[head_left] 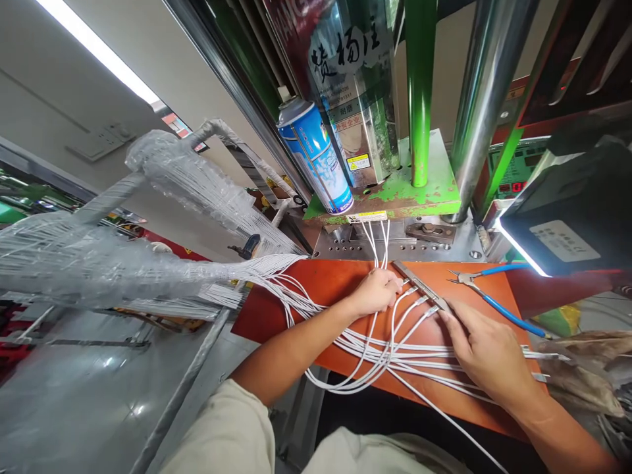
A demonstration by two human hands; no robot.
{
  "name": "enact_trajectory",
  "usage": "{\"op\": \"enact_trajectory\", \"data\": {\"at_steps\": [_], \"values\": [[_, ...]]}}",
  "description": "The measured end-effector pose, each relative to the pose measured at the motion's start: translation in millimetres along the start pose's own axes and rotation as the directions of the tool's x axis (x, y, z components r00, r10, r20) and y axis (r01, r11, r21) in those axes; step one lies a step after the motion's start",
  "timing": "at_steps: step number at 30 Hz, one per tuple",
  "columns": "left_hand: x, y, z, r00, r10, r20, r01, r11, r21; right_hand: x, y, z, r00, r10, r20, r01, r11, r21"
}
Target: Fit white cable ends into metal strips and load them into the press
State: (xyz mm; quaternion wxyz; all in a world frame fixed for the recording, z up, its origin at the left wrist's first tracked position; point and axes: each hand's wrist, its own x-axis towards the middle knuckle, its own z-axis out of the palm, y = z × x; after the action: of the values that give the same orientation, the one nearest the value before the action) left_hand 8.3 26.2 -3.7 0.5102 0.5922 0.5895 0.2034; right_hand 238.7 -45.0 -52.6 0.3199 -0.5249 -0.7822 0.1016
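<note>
The person's right hand closes around the near end of a metal bar, presumably to steady it. The left hand, fingertips pinched together, holds a white cable end at the bar's far part, apparently keeping it aligned. Between both grips, more cable plugs line the bar. Pliers lie just beyond the right hand, probably for easy reach.

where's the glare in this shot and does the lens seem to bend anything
Head view throughout: the white ceiling light strip and the black panel's glowing white edge blow out; the thick shiny steel column shows bright streaks and leans, perhaps wide-angle distortion; the thin white cables look fairly sharp.
</note>
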Motion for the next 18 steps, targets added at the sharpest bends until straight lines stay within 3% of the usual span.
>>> {"op": "enact_trajectory", "data": {"at_steps": [5,10,13,16,18], "values": [[3,6,1.2,0.997,-0.058,0.044,0.058,0.998,-0.007,0,-1,-2,0.998,-0.066,0.017,0.066,0.997,0.030],[4,4,1.8,0.997,-0.062,-0.036,0.064,0.996,0.055,4,0,-4,0.990,-0.129,0.050,0.124,0.987,0.100],[-10,12,-1.9,0.980,0.170,-0.099,-0.123,0.922,0.367,4,-6,-4,0.998,-0.054,0.027,0.054,0.998,0.026],[-37,24,3.5,0.869,0.487,-0.082,-0.299,0.651,0.698,3,-15,-4,1.000,-0.003,0.006,0.003,0.999,-0.040],[-53,27,14.9,0.842,0.540,0.013,-0.355,0.535,0.767,5,-18,-5,1.000,-0.015,0.013,0.016,0.999,-0.030]]}}
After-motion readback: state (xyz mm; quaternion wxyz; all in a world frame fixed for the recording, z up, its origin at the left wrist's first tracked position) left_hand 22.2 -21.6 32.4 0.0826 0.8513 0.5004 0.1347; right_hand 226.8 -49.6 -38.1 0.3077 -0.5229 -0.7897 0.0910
